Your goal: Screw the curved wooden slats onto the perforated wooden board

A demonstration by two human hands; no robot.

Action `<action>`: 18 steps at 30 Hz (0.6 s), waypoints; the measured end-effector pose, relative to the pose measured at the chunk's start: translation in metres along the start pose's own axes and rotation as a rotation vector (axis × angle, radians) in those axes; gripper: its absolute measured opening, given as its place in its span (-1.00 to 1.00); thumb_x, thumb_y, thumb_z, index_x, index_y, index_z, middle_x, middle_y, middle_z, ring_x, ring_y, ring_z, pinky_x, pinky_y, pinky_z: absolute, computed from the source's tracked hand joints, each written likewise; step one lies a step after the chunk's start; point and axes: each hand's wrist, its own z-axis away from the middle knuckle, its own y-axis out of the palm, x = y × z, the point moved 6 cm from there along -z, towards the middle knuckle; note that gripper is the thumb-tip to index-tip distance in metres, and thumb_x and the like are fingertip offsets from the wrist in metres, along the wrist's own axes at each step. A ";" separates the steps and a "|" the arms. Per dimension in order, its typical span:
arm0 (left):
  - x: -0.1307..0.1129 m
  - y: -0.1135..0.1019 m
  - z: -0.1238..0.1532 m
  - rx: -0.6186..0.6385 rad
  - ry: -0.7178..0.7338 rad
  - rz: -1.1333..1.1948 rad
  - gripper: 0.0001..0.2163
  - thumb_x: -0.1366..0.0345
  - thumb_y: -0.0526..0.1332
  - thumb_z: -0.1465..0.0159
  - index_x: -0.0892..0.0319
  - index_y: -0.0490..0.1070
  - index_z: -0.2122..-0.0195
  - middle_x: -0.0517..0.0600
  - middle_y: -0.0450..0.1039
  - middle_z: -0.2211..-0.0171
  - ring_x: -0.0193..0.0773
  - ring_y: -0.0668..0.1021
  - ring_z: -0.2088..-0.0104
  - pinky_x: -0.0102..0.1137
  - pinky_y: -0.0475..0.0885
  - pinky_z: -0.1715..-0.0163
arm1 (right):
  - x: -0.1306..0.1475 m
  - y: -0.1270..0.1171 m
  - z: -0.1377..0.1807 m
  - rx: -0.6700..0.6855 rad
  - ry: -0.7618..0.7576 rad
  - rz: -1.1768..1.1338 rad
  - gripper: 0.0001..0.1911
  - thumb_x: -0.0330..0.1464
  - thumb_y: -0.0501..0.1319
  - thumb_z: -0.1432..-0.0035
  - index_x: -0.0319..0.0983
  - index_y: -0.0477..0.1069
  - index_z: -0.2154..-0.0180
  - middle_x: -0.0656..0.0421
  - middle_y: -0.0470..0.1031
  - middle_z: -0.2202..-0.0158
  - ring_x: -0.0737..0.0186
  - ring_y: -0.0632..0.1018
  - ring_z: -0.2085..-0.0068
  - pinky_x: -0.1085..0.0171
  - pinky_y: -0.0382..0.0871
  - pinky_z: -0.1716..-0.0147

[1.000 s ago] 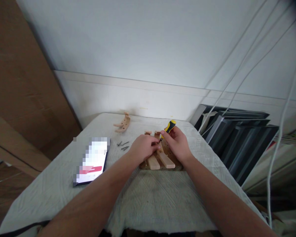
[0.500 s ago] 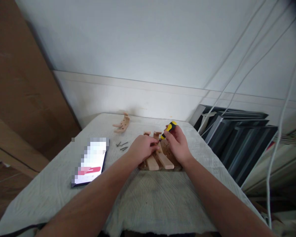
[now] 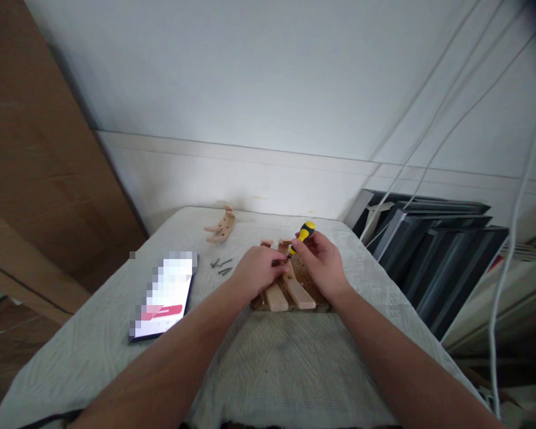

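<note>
A wooden assembly [image 3: 295, 292] of a brown board with pale slats lies on the cloth-covered table [image 3: 268, 363]. My right hand [image 3: 324, 265] is closed on a small yellow-and-black screwdriver [image 3: 302, 233], its tip pointing down at the slats. My left hand [image 3: 256, 271] rests on the assembly with its fingers pinched close to the screwdriver tip; what they pinch is too small to make out.
A phone [image 3: 163, 295] lies at the left of the table. A few dark screws [image 3: 221, 265] lie beside it, and a curved wooden piece [image 3: 221, 225] sits at the far edge. Dark framed panels [image 3: 433, 250] lean at the right, with white cables [image 3: 504, 262] hanging over them.
The screwdriver handle has shifted slightly in my right hand. Both hands stay on the wooden assembly.
</note>
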 end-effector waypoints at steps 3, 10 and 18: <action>-0.001 -0.001 0.000 0.002 -0.002 0.009 -0.84 0.24 0.23 -0.22 0.12 0.59 0.28 -0.02 0.58 0.39 -0.28 0.50 0.42 -0.43 0.24 0.42 | -0.001 -0.002 0.001 -0.026 0.006 0.063 -0.68 -0.10 0.26 -0.05 -0.22 0.36 0.33 0.16 0.43 0.43 0.22 0.42 0.41 0.18 0.33 0.36; 0.001 0.001 -0.001 0.002 -0.019 0.019 -0.82 0.22 0.22 -0.22 0.11 0.60 0.25 -0.01 0.60 0.36 -0.26 0.53 0.38 -0.43 0.27 0.39 | 0.003 -0.002 0.002 -0.010 0.017 0.069 -0.66 -0.09 0.24 -0.04 -0.24 0.38 0.32 0.12 0.45 0.43 0.19 0.44 0.42 0.19 0.32 0.37; 0.002 0.000 -0.001 -0.022 -0.048 -0.001 -0.81 0.23 0.24 -0.20 0.10 0.59 0.22 -0.02 0.59 0.38 -0.27 0.51 0.41 -0.42 0.26 0.41 | 0.002 0.005 -0.001 0.078 -0.058 -0.027 -0.76 -0.22 0.16 -0.09 -0.19 0.26 0.22 0.19 0.35 0.37 0.19 0.43 0.34 0.19 0.32 0.29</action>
